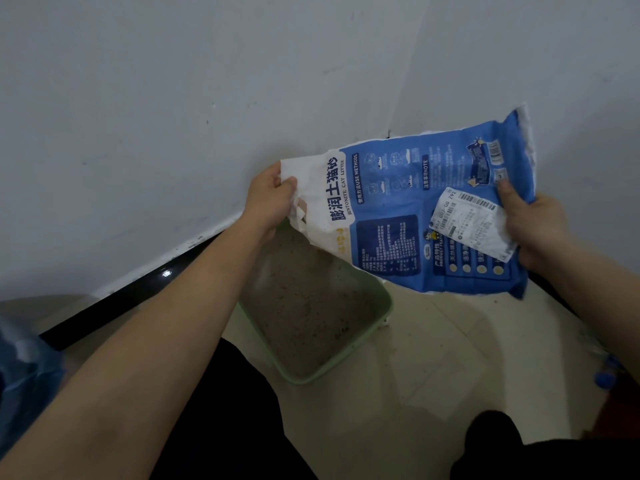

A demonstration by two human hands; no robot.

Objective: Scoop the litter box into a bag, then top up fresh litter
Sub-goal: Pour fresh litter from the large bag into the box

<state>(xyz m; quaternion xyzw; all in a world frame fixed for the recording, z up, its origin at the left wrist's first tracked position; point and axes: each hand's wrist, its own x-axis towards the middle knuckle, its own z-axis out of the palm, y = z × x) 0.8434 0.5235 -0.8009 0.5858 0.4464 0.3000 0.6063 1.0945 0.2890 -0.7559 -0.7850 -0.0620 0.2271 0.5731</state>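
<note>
Pale wall (138, 98) fills the upper frame; beige tiled floor (433, 358) at lower right.

Litter bag (398, 216): blue, white mouth end, held in the air right of centre, over the far part of the litter box. Long axis near horizontal across the frame, right end slightly higher. Mouth end points left and a little down. Printed face toward camera.

Litter box (332, 362): pale green, on the floor at centre, grey-brown litter (311, 306) inside. Far end hidden behind the bag.

Left hand (270, 199): fingers curled, pinching the white mouth edge.

Right hand (533, 230): curled round the bag's right end, thumb on the printed face.

White shipping label (474, 223): stuck on the bag, just beside the right hand.
</note>
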